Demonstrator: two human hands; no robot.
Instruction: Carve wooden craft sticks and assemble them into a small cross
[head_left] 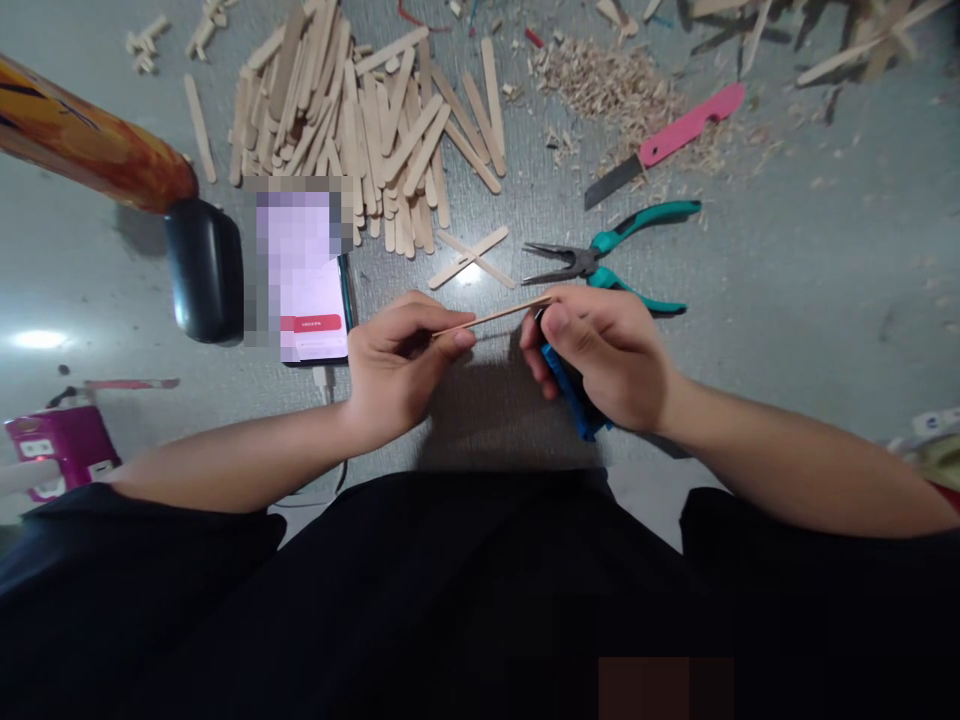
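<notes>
A thin wooden stick (499,314) spans the gap between my hands, seen edge-on. My left hand (409,365) pinches its left end between thumb and fingers. At its right end is my right hand (607,350), closed on the stick and also around a blue-handled tool (568,390), mostly hidden under the palm. Just beyond the stick, two crossed wooden sticks (471,258) lie on the table. Teal-handled pliers (592,262) rest with open jaws behind my right hand.
A pile of wooden sticks (322,110) lies at the back left. Nearby are a phone (311,280), a black case (204,270) and an orange cylinder (90,135). A pink-handled saw (690,125) lies by wood shavings (615,85). A purple power strip (64,450) sits left.
</notes>
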